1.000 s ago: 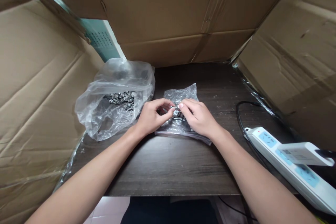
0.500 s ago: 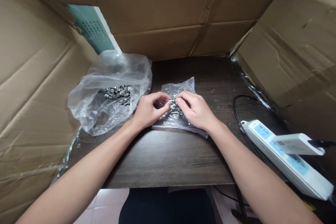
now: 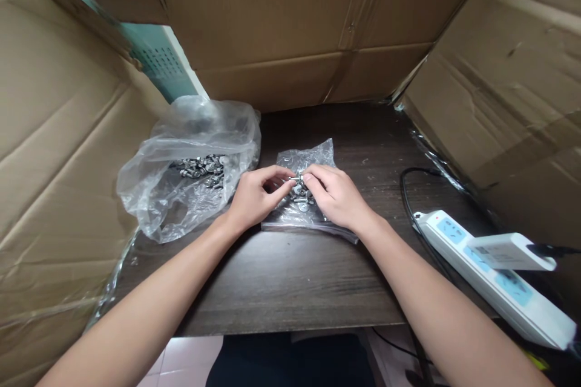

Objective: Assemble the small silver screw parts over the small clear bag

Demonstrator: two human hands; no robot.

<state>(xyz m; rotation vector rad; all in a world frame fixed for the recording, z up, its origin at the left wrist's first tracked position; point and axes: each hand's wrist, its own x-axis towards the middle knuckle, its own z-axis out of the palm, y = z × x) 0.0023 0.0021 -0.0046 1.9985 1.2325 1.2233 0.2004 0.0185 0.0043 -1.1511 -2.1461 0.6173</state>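
A small silvery screw (image 3: 296,178) lies level between my two hands. My left hand (image 3: 258,193) pinches one end of it between thumb and forefinger. At its other end the fingertips of my right hand (image 3: 333,195) are closed; whether they grip the screw itself or a small part on it is too fine to tell. Right beneath my fingers, several loose metal screws and washers (image 3: 302,205) rest on a flat clear plastic bag (image 3: 299,159). Part of that pile is hidden by my hands.
Left of my hands, a larger open plastic bag (image 3: 149,151) holds a heap of metal fasteners (image 3: 204,169). A white power strip (image 3: 481,272) with a plugged-in white adapter (image 3: 512,251) and a black cable (image 3: 403,193) lies right. Cardboard walls (image 3: 281,18) enclose the dark table (image 3: 290,278).
The whole view has shifted slightly, so the table sits a little lower. Both hands stay together over the small bag, with the screw still between them.
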